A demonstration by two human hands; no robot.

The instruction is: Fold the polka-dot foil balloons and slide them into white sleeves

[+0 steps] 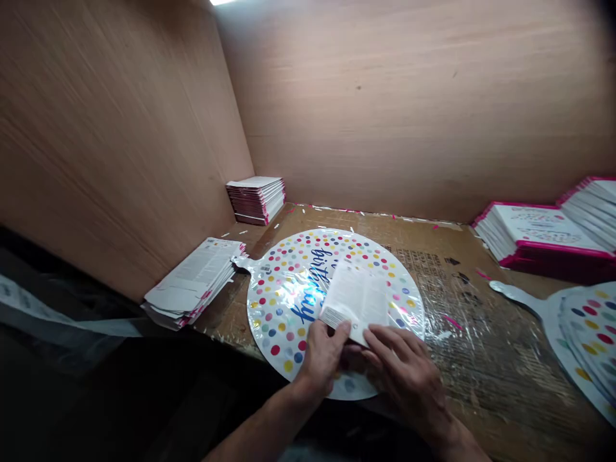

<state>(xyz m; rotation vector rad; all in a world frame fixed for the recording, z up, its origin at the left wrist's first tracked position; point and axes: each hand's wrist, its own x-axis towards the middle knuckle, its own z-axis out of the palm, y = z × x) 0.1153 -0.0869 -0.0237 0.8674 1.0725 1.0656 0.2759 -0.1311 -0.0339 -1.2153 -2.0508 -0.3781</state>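
Both of my hands grip a white printed card [359,298] above a round foil balloon. My left hand [323,351] pinches the card's near left corner between thumb and fingers. At its near right edge, my right hand [404,362] is closed on the card with the fingertips over it. Beneath lies the flat white balloon [274,314] with coloured dots and blue birthday lettering, partly covered by the card and my hands. Its tail points left towards a stack of printed sheets.
Stacked printed sheets [197,276] lie at the left edge. A pink-edged stack [257,199] stands in the back corner, more pink-edged packs [543,231] at the right. Further dotted balloons [577,327] lie front right. Plywood walls [409,115] rise behind and left of the cardboard-covered table [462,372].
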